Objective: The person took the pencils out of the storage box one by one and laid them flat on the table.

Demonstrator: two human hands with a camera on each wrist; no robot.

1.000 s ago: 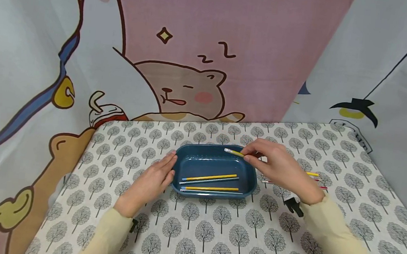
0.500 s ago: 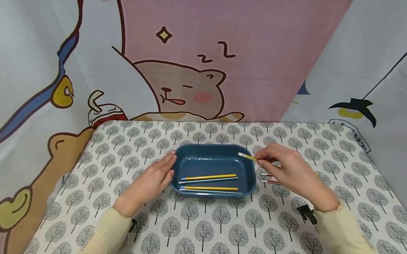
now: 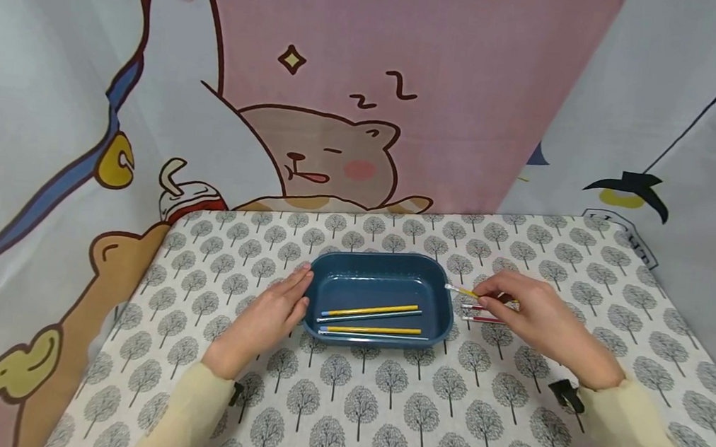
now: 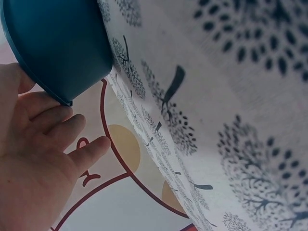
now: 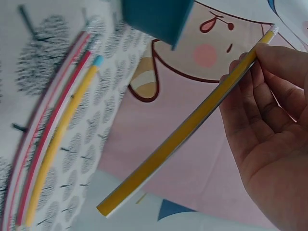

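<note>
My right hand (image 3: 544, 321) pinches a yellow pencil (image 5: 183, 122) between thumb and fingertips, close to its white eraser end. In the head view that eraser tip overlaps the right rim of a dark blue rectangular tray (image 3: 359, 280), and the hand hides most of the shaft. Lying lengthwise along the tray's near side are several pencils, among them a yellow pencil (image 3: 376, 310) and a dark green pencil (image 3: 397, 316). My left hand (image 3: 263, 322) rests its extended fingers against the tray's left end; the left wrist view shows the fingertips at the rim.
Right of the tray, partly under my right hand, a red pencil (image 5: 55, 130), a pink-and-white striped pencil (image 5: 36, 125) and another yellow pencil (image 5: 65, 122) lie on the tree-print tablecloth (image 3: 328, 420). A cartoon-printed curtain (image 3: 483, 107) stands behind the table.
Still pinching the yellow pencil, my right hand has moved right and nearer, from over the tray to beyond its right rim. The left hand and the tray have stayed put.
</note>
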